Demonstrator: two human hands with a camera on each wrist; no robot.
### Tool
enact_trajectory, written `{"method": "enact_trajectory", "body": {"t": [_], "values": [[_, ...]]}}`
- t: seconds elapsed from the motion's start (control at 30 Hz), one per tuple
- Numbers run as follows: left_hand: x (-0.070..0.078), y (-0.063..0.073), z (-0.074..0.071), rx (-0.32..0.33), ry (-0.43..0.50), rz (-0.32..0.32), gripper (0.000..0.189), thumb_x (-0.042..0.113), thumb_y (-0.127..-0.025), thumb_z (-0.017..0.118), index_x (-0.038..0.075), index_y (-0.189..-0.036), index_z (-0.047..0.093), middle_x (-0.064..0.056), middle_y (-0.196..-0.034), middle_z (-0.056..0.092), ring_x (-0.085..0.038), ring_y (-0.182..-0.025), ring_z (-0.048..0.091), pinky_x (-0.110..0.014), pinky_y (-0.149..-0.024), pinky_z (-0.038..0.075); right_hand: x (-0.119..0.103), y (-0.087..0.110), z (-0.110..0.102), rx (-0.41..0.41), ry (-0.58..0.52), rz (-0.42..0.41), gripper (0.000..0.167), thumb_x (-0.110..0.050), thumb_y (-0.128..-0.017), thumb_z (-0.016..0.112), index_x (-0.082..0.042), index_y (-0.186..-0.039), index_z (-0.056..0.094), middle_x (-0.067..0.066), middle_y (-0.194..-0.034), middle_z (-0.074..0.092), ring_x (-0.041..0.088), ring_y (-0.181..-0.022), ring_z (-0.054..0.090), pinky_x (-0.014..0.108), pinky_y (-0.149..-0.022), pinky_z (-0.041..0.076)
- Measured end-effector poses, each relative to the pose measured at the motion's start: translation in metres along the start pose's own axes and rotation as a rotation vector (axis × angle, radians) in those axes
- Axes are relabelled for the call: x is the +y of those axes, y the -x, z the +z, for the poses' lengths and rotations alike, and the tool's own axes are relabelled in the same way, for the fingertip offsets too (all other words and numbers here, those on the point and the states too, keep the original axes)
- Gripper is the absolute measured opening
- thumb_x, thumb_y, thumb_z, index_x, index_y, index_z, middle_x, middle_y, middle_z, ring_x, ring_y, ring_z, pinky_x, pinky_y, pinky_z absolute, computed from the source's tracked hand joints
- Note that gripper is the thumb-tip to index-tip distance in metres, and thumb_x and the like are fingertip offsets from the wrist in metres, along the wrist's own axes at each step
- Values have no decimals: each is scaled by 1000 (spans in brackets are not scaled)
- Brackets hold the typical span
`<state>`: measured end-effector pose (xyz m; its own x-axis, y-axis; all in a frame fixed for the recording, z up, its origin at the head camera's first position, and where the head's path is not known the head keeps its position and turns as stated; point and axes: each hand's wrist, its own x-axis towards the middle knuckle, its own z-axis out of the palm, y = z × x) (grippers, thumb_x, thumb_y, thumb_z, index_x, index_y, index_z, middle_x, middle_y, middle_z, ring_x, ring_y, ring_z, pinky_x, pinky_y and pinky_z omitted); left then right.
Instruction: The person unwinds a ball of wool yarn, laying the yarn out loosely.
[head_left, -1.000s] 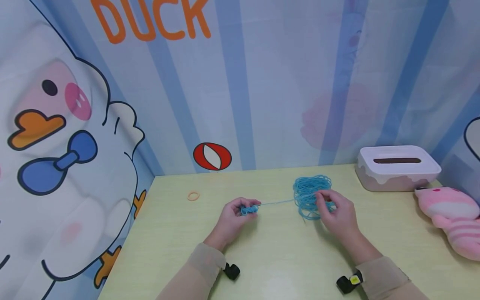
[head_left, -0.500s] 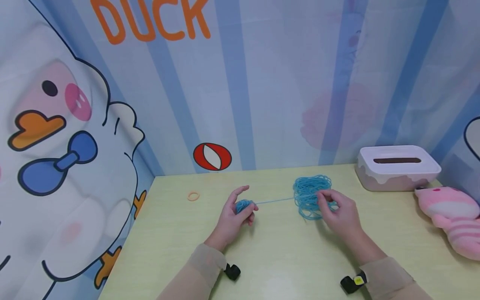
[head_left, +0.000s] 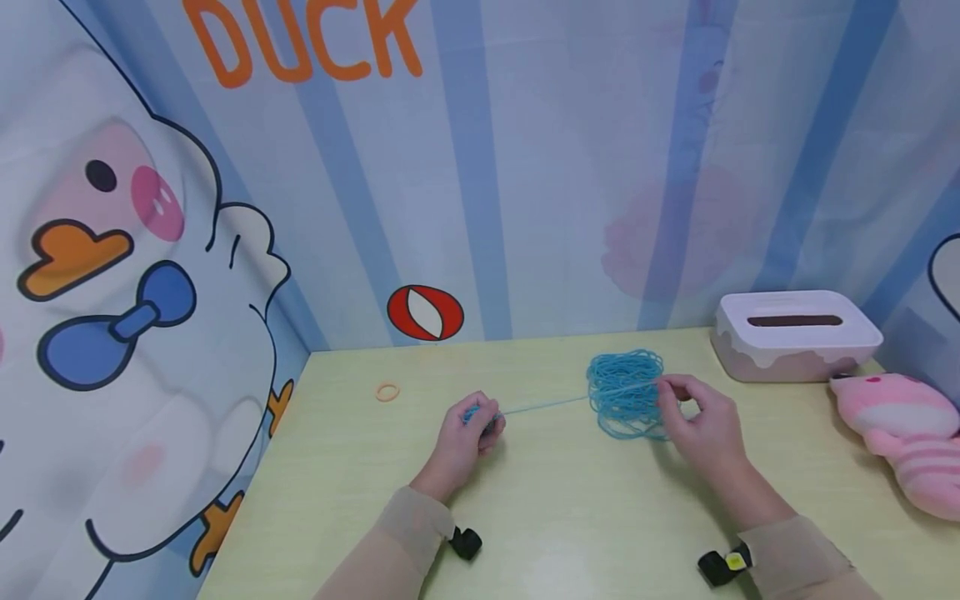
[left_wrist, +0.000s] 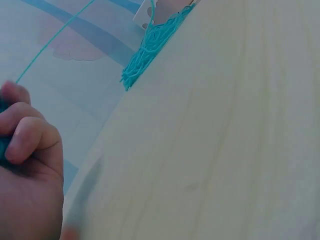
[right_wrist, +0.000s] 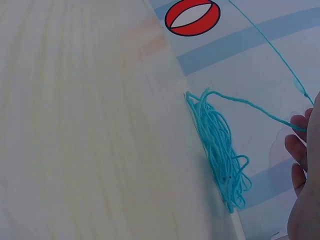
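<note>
My left hand (head_left: 465, 433) curls round a small wound ball of blue yarn (head_left: 470, 413), mostly covered by the fingers. From it a taut strand (head_left: 546, 406) runs right, across the front of a loose heap of blue yarn (head_left: 622, 417), to my right hand (head_left: 701, 421). Thumb and forefinger of the right hand pinch that strand just right of the heap. In the right wrist view, a slacker length also rises from the yarn heap (right_wrist: 217, 145) to the right fingers (right_wrist: 296, 145). The left wrist view shows the left fingers (left_wrist: 30, 135) folded over the ball.
A peach-coloured ring (head_left: 387, 392) lies on the table (head_left: 345, 500) left of the left hand. At the back right stands a tissue box (head_left: 795, 337), with a pink plush toy (head_left: 900, 442) in front of it. A printed curtain (head_left: 555, 167) hangs behind the table.
My right hand has moved right, drawing the strand out. The left hand's forefinger lifted off the ball half a second ago, and its fingers are now closed round it again.
</note>
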<state>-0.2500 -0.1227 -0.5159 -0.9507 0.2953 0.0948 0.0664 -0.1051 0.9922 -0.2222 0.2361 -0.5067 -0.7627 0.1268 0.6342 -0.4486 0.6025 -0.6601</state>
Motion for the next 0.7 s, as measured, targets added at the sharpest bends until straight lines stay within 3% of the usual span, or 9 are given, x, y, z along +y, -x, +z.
{"method": "enact_trajectory", "body": {"t": [0.1, 0.17, 0.27, 0.37, 0.43, 0.53, 0.6, 0.7], "values": [[2, -1, 1, 15, 115, -12, 35, 27, -115, 42, 10, -85, 44, 0, -84, 54, -8, -57, 37, -20, -51, 32, 0, -1, -9, -17, 44, 75, 15, -10, -104, 70, 0, -112, 79, 15, -97, 79, -17, -91, 53, 5, -73, 48], [1, -2, 2, 62, 149, -18, 31, 23, -114, 41, 10, -87, 47, 0, -86, 55, -8, -58, 40, -19, -50, 33, 1, -2, -15, -39, 83, 129, 18, -15, -106, 68, -2, -113, 79, 15, -98, 79, -15, -90, 52, 7, -70, 47], [0, -4, 2, 146, 89, -8, 28, 20, -116, 47, 10, -90, 49, -1, -82, 55, -10, -57, 42, -21, -51, 36, 3, -5, -23, -101, 161, 217, 24, -24, -109, 64, -6, -115, 79, 13, -102, 79, -3, -91, 57, 10, -72, 47], [-2, -5, 1, 212, 4, -2, 26, 21, -116, 57, 11, -92, 51, 1, -72, 51, -13, -56, 44, -23, -52, 38, 7, -8, -29, -221, 232, 282, 29, -27, -109, 64, -5, -119, 79, 16, -109, 80, 18, -96, 68, 25, -83, 56], [-2, -5, 0, 217, -35, -5, 27, 28, -114, 62, 13, -95, 51, 3, -69, 49, -14, -56, 44, -23, -53, 39, 10, -10, -30, -321, 278, 307, 32, -28, -108, 65, -1, -120, 79, 20, -112, 79, 33, -101, 71, 42, -87, 60], [-2, -4, 0, 192, -59, -16, 29, 38, -111, 68, 15, -101, 54, 3, -71, 51, -16, -58, 46, -23, -54, 42, 11, -10, -27, -434, 335, 317, 35, -27, -106, 68, 1, -122, 80, 27, -120, 75, 45, -109, 69, 62, -93, 57], [-2, -4, 0, 175, -76, -24, 32, 43, -108, 71, 15, -104, 56, 2, -74, 53, -16, -59, 48, -23, -56, 44, 6, -10, -22, -441, 346, 309, 34, -24, -104, 69, 1, -124, 79, 31, -126, 70, 51, -116, 63, 68, -96, 54], [-3, -4, 0, 165, -101, -44, 34, 46, -106, 74, 16, -107, 58, 0, -82, 58, -18, -61, 51, -23, -59, 47, -8, -8, -10, -345, 305, 219, 28, -15, -100, 68, -1, -122, 79, 31, -129, 67, 54, -121, 57, 69, -99, 50]]}}
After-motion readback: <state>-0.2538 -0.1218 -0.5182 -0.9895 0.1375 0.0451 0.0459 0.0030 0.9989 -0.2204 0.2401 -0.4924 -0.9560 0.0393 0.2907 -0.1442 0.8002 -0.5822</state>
